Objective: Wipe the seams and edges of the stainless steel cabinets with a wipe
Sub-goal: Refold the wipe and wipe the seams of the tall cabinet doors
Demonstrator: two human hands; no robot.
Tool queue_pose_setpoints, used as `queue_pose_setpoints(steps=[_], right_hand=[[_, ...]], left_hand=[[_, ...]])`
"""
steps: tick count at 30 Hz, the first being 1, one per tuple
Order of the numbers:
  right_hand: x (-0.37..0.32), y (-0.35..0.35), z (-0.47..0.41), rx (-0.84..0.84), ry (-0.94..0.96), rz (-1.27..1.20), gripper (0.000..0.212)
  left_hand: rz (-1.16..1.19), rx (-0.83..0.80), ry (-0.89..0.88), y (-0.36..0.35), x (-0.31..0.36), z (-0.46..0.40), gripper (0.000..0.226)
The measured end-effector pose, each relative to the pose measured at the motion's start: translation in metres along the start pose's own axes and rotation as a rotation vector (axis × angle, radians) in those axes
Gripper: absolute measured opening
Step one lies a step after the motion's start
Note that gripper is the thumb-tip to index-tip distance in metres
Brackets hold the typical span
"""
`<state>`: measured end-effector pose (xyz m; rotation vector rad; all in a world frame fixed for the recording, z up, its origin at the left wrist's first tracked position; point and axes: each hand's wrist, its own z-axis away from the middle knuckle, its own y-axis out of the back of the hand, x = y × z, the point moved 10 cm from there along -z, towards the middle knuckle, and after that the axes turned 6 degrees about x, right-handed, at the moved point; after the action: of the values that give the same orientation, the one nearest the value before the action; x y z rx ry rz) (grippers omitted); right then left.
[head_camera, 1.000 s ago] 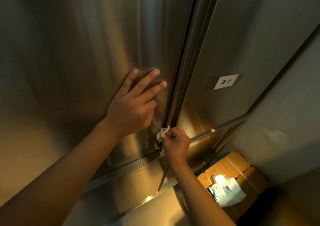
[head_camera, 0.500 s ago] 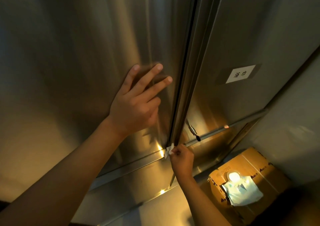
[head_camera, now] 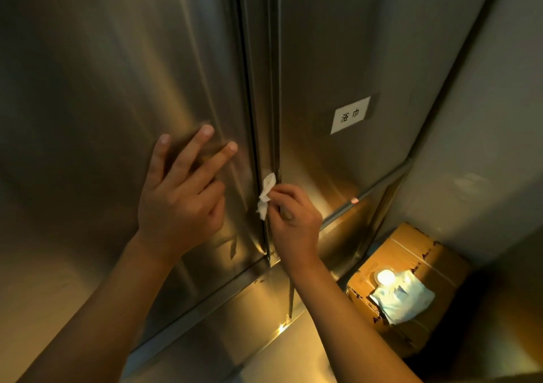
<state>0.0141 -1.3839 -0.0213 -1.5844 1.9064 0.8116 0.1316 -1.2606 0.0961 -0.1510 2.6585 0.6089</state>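
Observation:
Two tall stainless steel cabinet doors meet at a dark vertical seam (head_camera: pixel 271 89) in the middle of the view. My left hand (head_camera: pixel 180 197) lies flat with straight fingers on the left door (head_camera: pixel 117 89), just left of the seam. My right hand (head_camera: pixel 293 221) pinches a small crumpled white wipe (head_camera: pixel 266 196) and holds it against the seam, a short way above the doors' bottom edge. The right door (head_camera: pixel 338 45) carries a white label (head_camera: pixel 349 114) with two printed characters.
A steel ledge (head_camera: pixel 235 318) runs below the doors. At the lower right a cardboard box (head_camera: pixel 423 262) sits in the corner by a grey wall (head_camera: pixel 484 118), with a white wipe pack (head_camera: pixel 404 299) lying on top of it.
My right hand has slid the wipe up the seam from the doors' bottom edge. The left hand stays flat on the left door. The camera has shifted a little.

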Motion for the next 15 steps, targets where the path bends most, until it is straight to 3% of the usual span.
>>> queue_pose_setpoints(steps=[10, 15], right_hand=[[0.126, -0.039, 0.118, -0.315, -0.316, 0.238, 0.016], [0.149, -0.047, 0.137, -0.399, -0.376, 0.288, 0.022]], left_hand=[[-0.008, 0.031, -0.013, 0.002, 0.003, -0.001, 0.021], [-0.013, 0.035, -0.015, 0.002, 0.003, -0.001, 0.019]])
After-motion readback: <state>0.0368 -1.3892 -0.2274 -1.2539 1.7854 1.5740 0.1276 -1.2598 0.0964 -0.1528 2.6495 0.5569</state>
